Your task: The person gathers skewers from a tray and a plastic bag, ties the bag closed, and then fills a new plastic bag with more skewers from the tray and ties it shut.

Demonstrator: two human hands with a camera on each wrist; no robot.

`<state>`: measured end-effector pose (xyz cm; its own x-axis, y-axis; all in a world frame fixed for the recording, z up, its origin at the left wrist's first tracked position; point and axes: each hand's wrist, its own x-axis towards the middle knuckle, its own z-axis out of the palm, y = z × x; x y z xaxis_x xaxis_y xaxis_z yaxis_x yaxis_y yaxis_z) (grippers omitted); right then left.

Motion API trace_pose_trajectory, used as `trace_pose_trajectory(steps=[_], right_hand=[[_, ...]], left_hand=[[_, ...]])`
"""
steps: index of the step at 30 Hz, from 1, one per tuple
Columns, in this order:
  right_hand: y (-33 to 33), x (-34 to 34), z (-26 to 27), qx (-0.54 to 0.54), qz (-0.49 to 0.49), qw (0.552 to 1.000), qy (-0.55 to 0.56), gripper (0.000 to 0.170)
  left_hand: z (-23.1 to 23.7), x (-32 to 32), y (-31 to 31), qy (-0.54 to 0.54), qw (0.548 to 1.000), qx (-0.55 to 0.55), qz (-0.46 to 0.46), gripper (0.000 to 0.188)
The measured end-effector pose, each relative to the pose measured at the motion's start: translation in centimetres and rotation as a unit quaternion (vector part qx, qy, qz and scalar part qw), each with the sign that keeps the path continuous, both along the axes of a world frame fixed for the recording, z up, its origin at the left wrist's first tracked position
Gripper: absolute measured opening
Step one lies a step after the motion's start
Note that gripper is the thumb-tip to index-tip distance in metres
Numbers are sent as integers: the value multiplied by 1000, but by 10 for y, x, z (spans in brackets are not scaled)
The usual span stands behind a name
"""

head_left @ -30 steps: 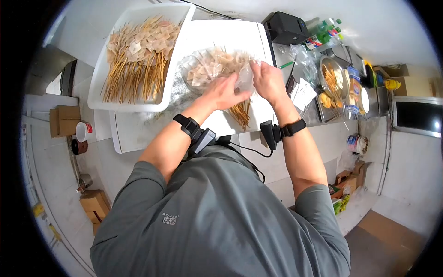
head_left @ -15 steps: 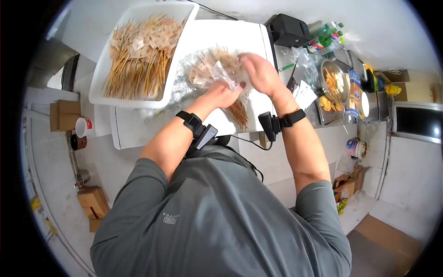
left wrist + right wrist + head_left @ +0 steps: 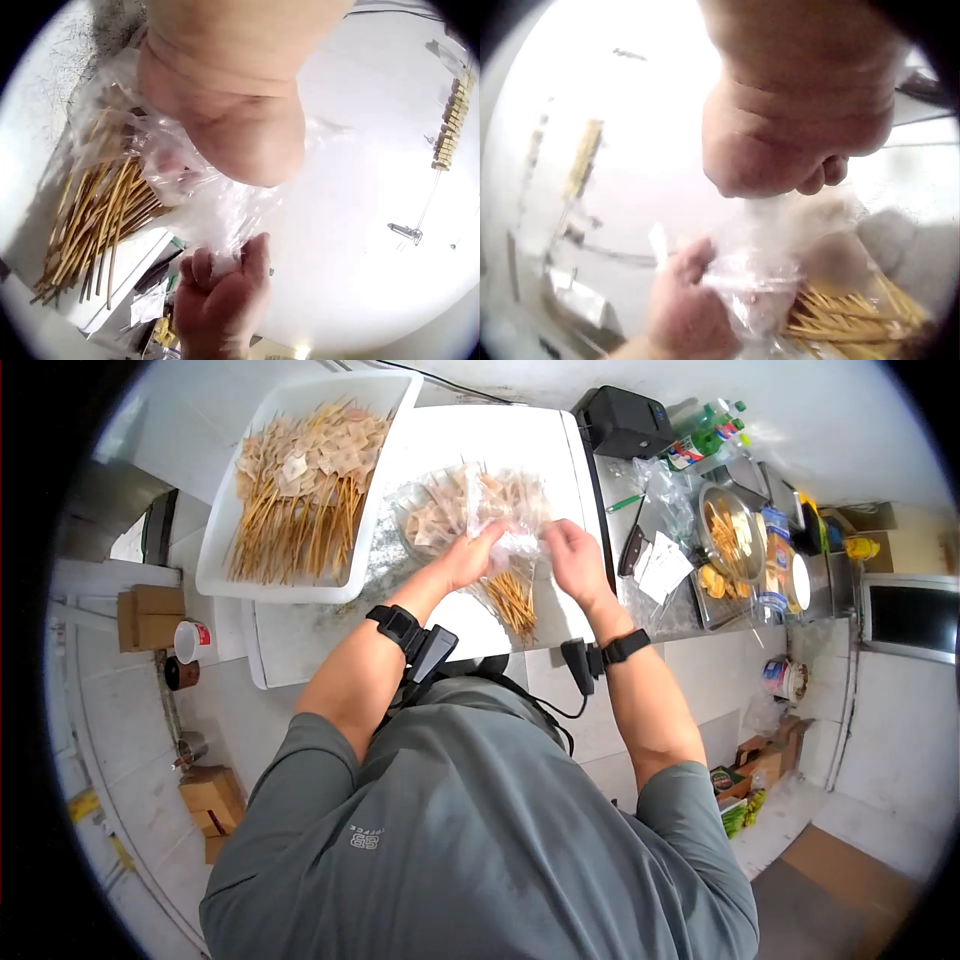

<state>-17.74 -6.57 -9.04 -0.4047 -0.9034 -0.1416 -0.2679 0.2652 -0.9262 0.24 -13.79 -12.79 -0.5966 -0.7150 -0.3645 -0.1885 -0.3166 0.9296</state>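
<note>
A bundle of skewers with thin, pale square food pieces lies on the white board, partly wrapped in a clear plastic bag [image 3: 515,542]. Bare wooden sticks [image 3: 512,605] poke out toward the person. From the left side, my left hand [image 3: 468,562] holds the gathered plastic with the thumb raised. On the other side my right hand [image 3: 580,565] grips the bag's edge, fingers curled; the left wrist view shows this right hand [image 3: 221,300] with crumpled film at its fingertips. In the right wrist view, plastic stretches between the left hand [image 3: 694,311] and the right.
A white tub [image 3: 212,550] full of similar skewers stands at the left on the white board [image 3: 285,650]. To the right are a knife [image 3: 632,550], papers [image 3: 662,568], a metal bowl [image 3: 755,550] of food, green bottles [image 3: 700,445] and a black machine [image 3: 625,422].
The right hand swept left over the bundle, then came back right and lower, now gripping the plastic. The left hand stayed at the bag, its thumb now raised, and film is drawn between the hands.
</note>
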Motion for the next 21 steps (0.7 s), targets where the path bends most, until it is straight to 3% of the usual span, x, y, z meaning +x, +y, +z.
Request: trace_pose_trajectory(steps=[1,2,3,5,6,8,12,14,15,17,20,21], right_hand=[[7,9,13,-19,95,984,151,38],[13,16,22,-35,186,936,297,36],[16,22,25,-35,184,937,296,36],[19,31,27,-44,235,884,401,39],[17,33,24,-45,234,885,400,39],[11,38,11,-33,191,921,338,39],[7,44,0,17,160,961,225,34],[3,43,-3,3,132,977,170,26],[2,42,-6,2,134,977,168,26],[0,36,-16,0,143,965,220,22],[2,36,-23,-32,120,970,208,21],[2,36,-23,-33,123,970,207,21]], left_hand=[[-2,0,-3,12,1000,18,-2,51],[-5,0,-5,23,999,38,-5,50],[-10,-2,-8,22,999,38,-7,50],[-20,-4,-12,84,981,-174,-24,48],[-12,-5,-11,83,981,-175,-25,48],[4,-2,-8,19,997,-37,-57,48],[13,1,-10,-19,998,-15,-51,47],[11,6,-19,51,984,-72,-156,44],[19,9,-15,49,984,-72,-154,44],[46,15,-6,-77,969,-193,-134,38],[3,14,-12,-19,982,-171,-78,43],[8,14,-9,-21,982,-171,-75,43]])
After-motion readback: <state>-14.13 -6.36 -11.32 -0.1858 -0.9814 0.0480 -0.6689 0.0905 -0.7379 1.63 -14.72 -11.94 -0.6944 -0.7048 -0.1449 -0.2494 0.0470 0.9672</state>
